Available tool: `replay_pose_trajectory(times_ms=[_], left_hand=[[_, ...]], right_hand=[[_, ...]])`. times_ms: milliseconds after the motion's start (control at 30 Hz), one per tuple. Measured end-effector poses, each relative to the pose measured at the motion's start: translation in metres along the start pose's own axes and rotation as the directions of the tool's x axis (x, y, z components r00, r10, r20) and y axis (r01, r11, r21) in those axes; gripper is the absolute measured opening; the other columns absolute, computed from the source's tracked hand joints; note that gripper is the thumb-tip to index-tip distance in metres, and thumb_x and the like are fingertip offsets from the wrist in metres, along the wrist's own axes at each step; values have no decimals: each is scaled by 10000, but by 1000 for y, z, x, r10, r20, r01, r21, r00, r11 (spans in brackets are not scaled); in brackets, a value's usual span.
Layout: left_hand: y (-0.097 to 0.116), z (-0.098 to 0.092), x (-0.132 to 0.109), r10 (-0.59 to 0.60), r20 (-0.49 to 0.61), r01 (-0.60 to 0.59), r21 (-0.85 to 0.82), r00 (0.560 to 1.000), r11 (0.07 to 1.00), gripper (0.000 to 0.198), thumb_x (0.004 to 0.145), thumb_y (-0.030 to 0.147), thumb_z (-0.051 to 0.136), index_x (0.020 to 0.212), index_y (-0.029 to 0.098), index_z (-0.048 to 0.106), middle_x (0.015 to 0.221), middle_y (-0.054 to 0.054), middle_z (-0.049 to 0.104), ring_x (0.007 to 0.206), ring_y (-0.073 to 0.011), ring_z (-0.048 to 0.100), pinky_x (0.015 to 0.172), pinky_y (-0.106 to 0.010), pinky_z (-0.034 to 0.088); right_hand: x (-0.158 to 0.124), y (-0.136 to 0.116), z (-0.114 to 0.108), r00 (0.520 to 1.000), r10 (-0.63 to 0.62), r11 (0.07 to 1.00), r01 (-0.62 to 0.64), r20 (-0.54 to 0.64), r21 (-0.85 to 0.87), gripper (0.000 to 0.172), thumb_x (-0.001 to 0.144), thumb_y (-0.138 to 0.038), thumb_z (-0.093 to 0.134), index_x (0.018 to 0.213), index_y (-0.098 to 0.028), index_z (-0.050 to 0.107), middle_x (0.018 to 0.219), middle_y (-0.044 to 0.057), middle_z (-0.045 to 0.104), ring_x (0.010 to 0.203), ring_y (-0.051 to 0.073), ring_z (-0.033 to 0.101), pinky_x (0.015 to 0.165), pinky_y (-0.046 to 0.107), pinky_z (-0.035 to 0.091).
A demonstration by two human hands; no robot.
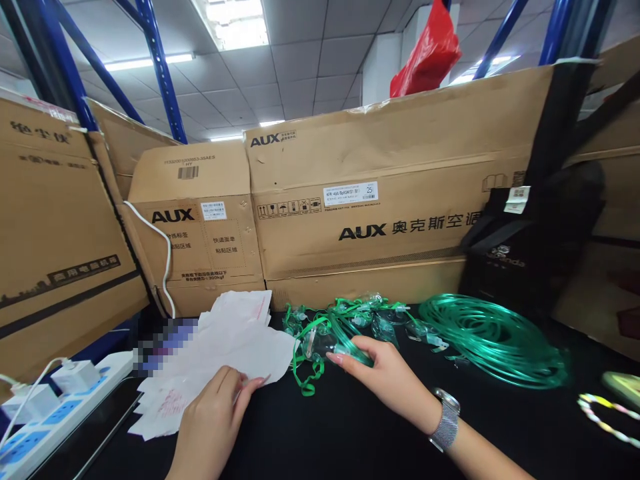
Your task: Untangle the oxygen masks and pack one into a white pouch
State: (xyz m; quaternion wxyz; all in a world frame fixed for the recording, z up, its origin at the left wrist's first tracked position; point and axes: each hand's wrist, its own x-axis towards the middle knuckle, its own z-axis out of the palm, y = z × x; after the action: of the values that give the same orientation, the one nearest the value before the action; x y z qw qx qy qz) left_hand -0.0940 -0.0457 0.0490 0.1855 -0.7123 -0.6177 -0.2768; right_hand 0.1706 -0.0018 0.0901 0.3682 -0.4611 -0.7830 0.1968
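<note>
Thumb and fingers of my left hand (215,410) are closed on the near edge of a white sheet, part of a loose, overlapping pile of white sheets (235,340) with faint red print. My right hand (383,373) is closed around a coil of clear green tubing (347,337). Beside its fingertips lies a clear oxygen mask (323,343) with a green elastic strap (307,387). More clear masks and green straps (370,307) are heaped just behind. To the right rests a large coil of green tubing (490,340).
Large AUX cardboard boxes (310,247) wall off the back, with another box (60,220) at left. A white power strip (60,407) and a dark, flat device (105,427) lie at left. A black bag (505,260) and beaded bracelet (600,417) are on the right.
</note>
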Motion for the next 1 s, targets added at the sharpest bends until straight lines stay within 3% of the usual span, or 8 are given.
replay_pose_trajectory(times_ms=[233, 400, 533, 600, 700, 767, 900, 1000], left_hand=[[-8, -9, -5, -65, 180, 87, -118, 982, 989, 300, 880, 385, 344, 856, 231, 601, 917, -30, 704, 839, -217, 671, 699, -315, 530], [-7, -13, -7, -114, 312, 126, -17, 943, 992, 306, 862, 298, 379, 976, 221, 652, 1049, -23, 699, 958, -230, 646, 811, -366, 521], [-8, -12, -5, -117, 299, 86, 116, 947, 990, 386, 818, 383, 476, 1109, 165, 606, 1189, -71, 618, 1022, -270, 609, 793, -390, 532], [-11, -10, -6, -67, 295, 18, 167, 953, 986, 381, 824, 323, 475, 1145, 149, 585, 1224, -81, 587, 1044, -267, 595, 778, -372, 538], [-14, -11, -8, -28, 315, -44, 217, 949, 975, 346, 839, 153, 391, 1110, 169, 606, 1169, -68, 632, 971, -251, 638, 734, -360, 547], [-11, -15, -7, -20, 313, -52, 220, 949, 974, 315, 837, 135, 387, 1019, 190, 638, 1059, -60, 695, 885, -247, 672, 676, -346, 549], [4, -24, 4, -33, 278, -6, 138, 960, 990, 265, 845, 369, 449, 681, 216, 591, 720, -14, 700, 684, -219, 675, 551, -284, 497], [6, -23, 15, -56, 265, 58, -3, 963, 998, 339, 851, 438, 408, 631, 220, 547, 659, -2, 658, 663, -197, 652, 570, -270, 476]], right_hand=[[0, -2, -2, 999, -15, 1000, 15, -33, -5, 432, 793, -513, 486, 532, -182, 392, 540, -71, 263, 503, 83, 265, 436, 204, 234], [-7, -9, 2, 998, -40, 996, 37, -45, -78, 417, 808, -513, 471, 560, -183, 415, 516, -67, 316, 496, 85, 281, 444, 202, 252], [-13, -15, 7, 997, -75, 989, 73, -7, -129, 383, 822, -488, 465, 582, -194, 411, 512, -60, 370, 484, 92, 320, 447, 199, 273], [-14, -16, 9, 997, -75, 987, 75, 2, -142, 379, 819, -481, 472, 577, -198, 399, 503, -60, 369, 475, 93, 326, 438, 196, 270], [-13, -16, 10, 998, -69, 986, 70, 9, -152, 382, 818, -483, 475, 572, -197, 407, 497, -60, 370, 472, 93, 329, 443, 194, 278], [-14, -16, 10, 997, -74, 986, 75, 10, -150, 386, 820, -485, 472, 571, -195, 419, 498, -58, 377, 473, 92, 330, 446, 193, 282], [-15, -17, 10, 996, -91, 985, 93, 27, -143, 382, 827, -495, 453, 598, -191, 473, 515, -44, 408, 484, 99, 349, 450, 193, 298], [-14, -16, 10, 995, -90, 984, 94, 36, -150, 390, 832, -507, 438, 604, -192, 473, 521, -41, 405, 493, 102, 360, 458, 194, 309]])
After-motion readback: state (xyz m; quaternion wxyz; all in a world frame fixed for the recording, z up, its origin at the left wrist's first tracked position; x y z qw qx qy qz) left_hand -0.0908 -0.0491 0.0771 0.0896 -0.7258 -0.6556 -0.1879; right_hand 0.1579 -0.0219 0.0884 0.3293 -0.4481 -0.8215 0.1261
